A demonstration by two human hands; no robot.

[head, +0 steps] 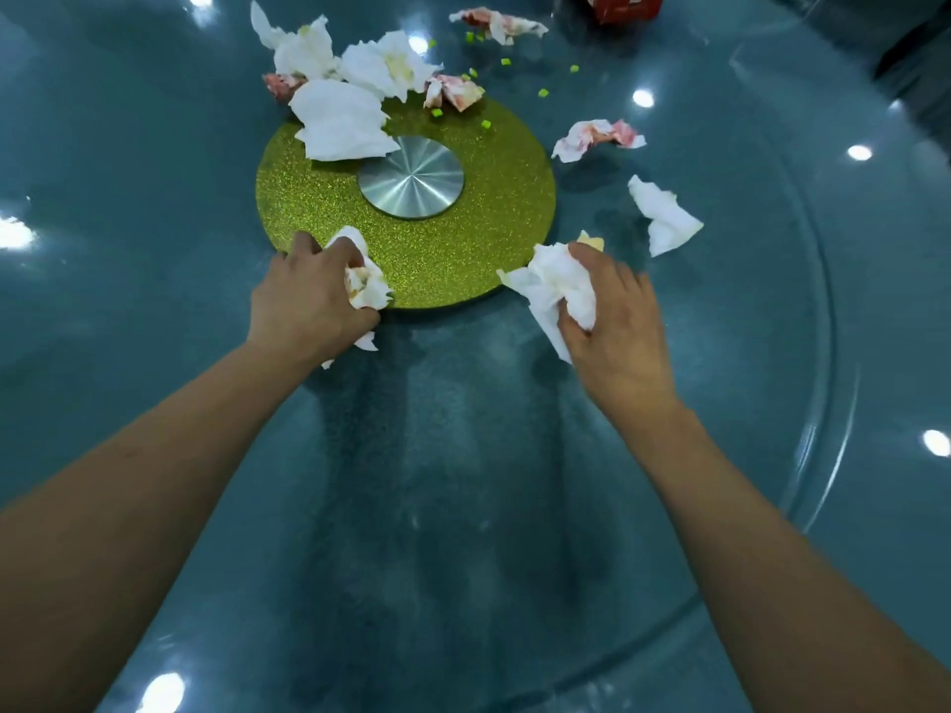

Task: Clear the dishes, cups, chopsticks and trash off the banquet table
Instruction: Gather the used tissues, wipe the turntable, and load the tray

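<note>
The trash here is used paper: a crumpled white napkin stained yellow (363,280) is bunched in the left hand (309,295), whose fingers curl over it and pinch it against the thumb at the near rim of the glittery gold-green disc (494,208) in the middle of the table. The right hand (612,321) does the same with a larger, cleaner white napkin (550,285), fingers and thumb folded round its middle so that a loose corner trails toward the wrist; a small pale-yellow scrap (592,242) peeps out just beyond its fingertips. Both hands lie low on the dark teal glass tabletop (463,506), probably so each can gather a wad in one sweep before lifting. Just past the right hand, to its outer side, lies another crumpled white napkin (664,218), loose and within easy reach. Farther ahead of that hand sits a white napkin blotched red (597,138). Well ahead of the left hand, across the brushed-metal hub (411,185) of the disc, a heap of white tissues (345,90) spills over the far rim, mixed with more red-stained pieces (453,92) and another such piece farther back (499,23). Small bright green bits (543,93) are scattered among them, too fine to pinch easily. A red box (622,5) shows at the far edge, cut off by the frame. No dishes, cups or chopsticks appear, so paper litter seems to be the remaining work.
</note>
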